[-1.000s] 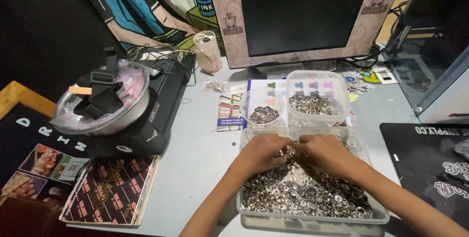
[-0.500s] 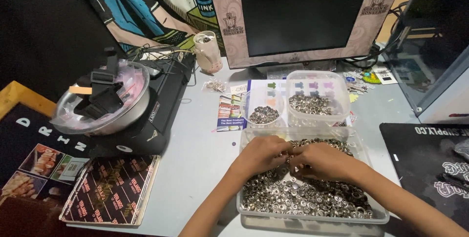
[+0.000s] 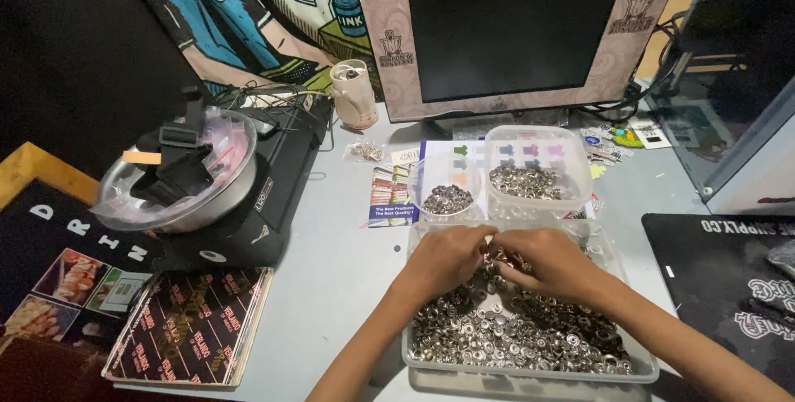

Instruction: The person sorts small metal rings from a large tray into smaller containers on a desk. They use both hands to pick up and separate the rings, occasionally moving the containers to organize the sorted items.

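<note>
Both hands meet over the far end of the big tray (image 3: 530,369) of metal snaps (image 3: 513,336) — left hand (image 3: 447,257) and right hand (image 3: 551,261) have their fingertips pinched together on what looks like a snap or two, though I can't tell exactly what's gripped. Behind the tray, a small cup (image 3: 447,191) and a tub (image 3: 538,172) each hold a modest pile of sorted snaps. Judging by that, it's early days — the tray's pretty much full, so most of the pile is left.
</note>
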